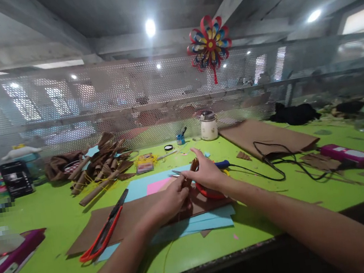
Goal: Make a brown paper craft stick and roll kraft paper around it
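Note:
My left hand (173, 197) is closed, its fingers curled round a small folded piece of brown paper (194, 165). From the other side my right hand (210, 173) meets it, thumb pressed toward the same piece and one finger raised. Just behind the hands, pointed metal blades (174, 173) stick out to the left, and a red loop handle (211, 192) shows under my right hand; whether it grips them is hidden. A yellow string (166, 259) hangs below the hands over the table edge. Beneath lies a brown paper sheet (132, 212) on light-blue paper (211, 221).
Red-handled scissors (105, 232) lie at left. Behind them is a pile of brown paper rolls (100, 164). A blue-handled tool (222, 164) trails a black cable (273, 173) rightward. A white jar (208, 128), phone (16, 178) and purple devices (347, 155) stand around the green table.

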